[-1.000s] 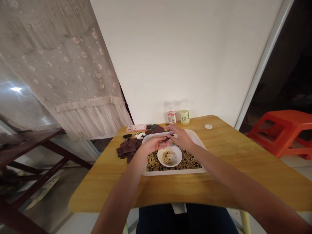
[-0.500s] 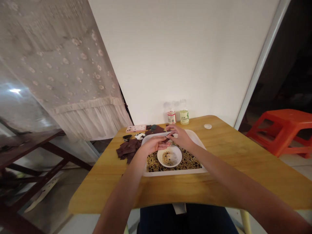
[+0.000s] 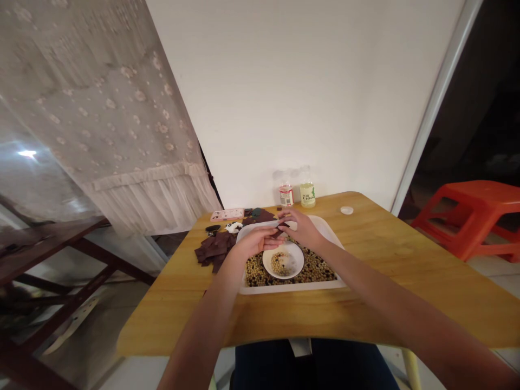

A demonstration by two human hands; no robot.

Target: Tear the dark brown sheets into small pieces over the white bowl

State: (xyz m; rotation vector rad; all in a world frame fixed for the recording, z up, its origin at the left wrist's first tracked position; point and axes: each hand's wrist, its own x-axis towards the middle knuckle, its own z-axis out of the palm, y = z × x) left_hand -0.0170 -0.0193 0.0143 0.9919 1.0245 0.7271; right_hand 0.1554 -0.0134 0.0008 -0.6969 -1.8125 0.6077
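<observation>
A pale wooden table (image 3: pixel 390 260) stands against a white wall (image 3: pixel 304 81); a lace curtain (image 3: pixel 105 119) hangs to the left and an orange stool (image 3: pixel 475 211) sits to the right. On the table lies a white tray (image 3: pixel 290 287) of mixed beans (image 3: pixel 316 269) with a white bowl (image 3: pixel 299 259) in it. Above the tray's far end the left hand (image 3: pixel 257 240) and right hand (image 3: pixel 303 230) meet, fingers closed on what seems a small dark strip (image 3: pixel 280 232). More dark pieces (image 3: pixel 213 249) lie left of the tray; two bottles (image 3: pixel 286 195) stand by the wall; a white cap (image 3: pixel 346 210) lies near them.
</observation>
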